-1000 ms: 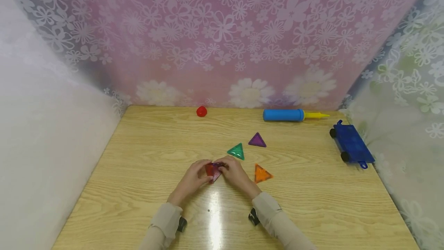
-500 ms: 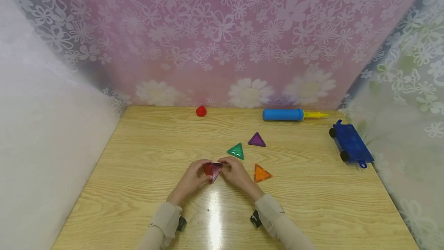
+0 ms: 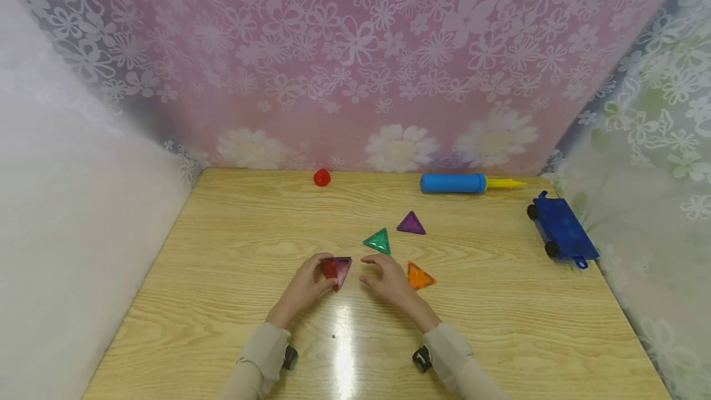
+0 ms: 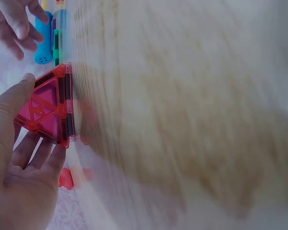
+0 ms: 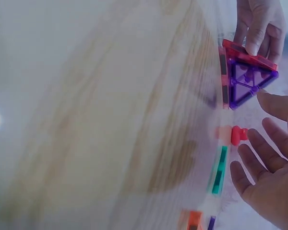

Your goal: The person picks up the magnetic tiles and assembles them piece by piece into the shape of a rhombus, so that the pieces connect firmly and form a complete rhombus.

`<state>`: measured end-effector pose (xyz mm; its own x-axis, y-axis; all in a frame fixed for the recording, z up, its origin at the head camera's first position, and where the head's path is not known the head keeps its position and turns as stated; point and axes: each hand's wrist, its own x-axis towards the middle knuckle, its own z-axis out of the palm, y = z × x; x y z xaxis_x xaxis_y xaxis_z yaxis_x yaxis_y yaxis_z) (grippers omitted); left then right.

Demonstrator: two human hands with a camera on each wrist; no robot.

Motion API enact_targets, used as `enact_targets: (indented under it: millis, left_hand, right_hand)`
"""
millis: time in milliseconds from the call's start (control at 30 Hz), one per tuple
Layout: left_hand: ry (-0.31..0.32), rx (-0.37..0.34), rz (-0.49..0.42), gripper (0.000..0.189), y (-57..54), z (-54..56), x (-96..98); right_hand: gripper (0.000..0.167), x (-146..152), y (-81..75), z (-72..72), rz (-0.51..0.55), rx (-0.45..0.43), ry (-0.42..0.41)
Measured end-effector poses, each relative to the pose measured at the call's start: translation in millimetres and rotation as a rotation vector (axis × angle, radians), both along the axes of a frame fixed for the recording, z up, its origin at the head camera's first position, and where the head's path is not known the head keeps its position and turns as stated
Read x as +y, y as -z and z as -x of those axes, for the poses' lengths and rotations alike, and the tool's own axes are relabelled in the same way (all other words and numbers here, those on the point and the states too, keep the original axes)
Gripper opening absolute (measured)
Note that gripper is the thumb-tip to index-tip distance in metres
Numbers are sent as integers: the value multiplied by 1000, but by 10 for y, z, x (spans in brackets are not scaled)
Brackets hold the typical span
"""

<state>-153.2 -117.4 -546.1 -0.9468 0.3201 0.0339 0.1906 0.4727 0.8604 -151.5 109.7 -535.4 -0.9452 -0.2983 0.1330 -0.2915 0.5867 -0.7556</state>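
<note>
My left hand [image 3: 302, 286] pinches a red triangular magnetic tile [image 3: 329, 269], thumb on one side and fingers on the other. A purple triangular tile [image 5: 249, 86] leans against the red one, so the two stand tilted together. Red edges with dark strips [image 4: 69, 105] run along the foot of this small shape, right at the table top. My right hand [image 3: 390, 283] is just to the right of it, apart, with spread fingers and nothing in them. A green triangular tile [image 3: 379, 241] lies flat beyond the right fingertips, and an orange one [image 3: 419, 276] lies beside the right wrist.
Another purple triangular tile [image 3: 411, 223] lies behind the green one. Along the back edge are a small red knob-like piece [image 3: 321, 178] and a blue hand pump [image 3: 452, 183] with a yellow nozzle. A blue wheeled toy base [image 3: 563, 229] sits at the right edge.
My right hand has let go of the purple tile and drawn back to the right, its fingers opening. My left hand keeps its grip, shifting very slightly left with the tiles.
</note>
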Motion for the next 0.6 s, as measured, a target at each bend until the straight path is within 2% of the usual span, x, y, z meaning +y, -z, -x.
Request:
enact_targets:
  millis: [133, 367, 600]
  left_hand:
    - [-5, -8, 0, 53, 15, 3, -25]
    - [-13, -5, -6, 52, -8, 33, -74]
    - [-37, -6, -22, 53, 8, 73, -122]
  right_hand:
    - [33, 91, -17, -73, -11, -6, 24]
    - [36, 301, -73, -170, 5, -67, 73]
    - [35, 525, -82, -193, -37, -44, 154]
